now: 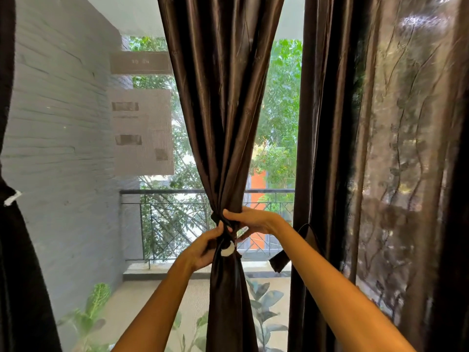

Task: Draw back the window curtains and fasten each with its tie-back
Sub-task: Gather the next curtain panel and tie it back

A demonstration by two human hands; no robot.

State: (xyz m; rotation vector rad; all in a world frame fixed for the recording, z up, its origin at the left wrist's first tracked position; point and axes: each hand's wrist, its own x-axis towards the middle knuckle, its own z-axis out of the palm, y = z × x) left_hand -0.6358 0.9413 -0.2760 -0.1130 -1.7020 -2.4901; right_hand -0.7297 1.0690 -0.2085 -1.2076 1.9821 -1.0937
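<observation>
A dark brown satin curtain [223, 110] hangs in the middle of the window, gathered into a narrow waist. A matching tie-back [220, 222] with a white fastening patch [227, 249] wraps that waist. My left hand [203, 250] grips the tie-back's end from the left, just beside the white patch. My right hand [250, 221] pinches the band from the right at the top of the waist. A second brown curtain [327, 123] hangs loose on the right, its tie-back [281, 261] dangling free. A third dark curtain [15, 250] at the left edge is bound by a tie with a white patch [11, 198].
Behind the curtains a mesh screen covers the window, with a balcony railing [177, 191], a grey brick wall [63, 123] and trees beyond. Potted plants [96, 308] stand on the balcony floor. A sheer patterned curtain [406, 161] fills the right side.
</observation>
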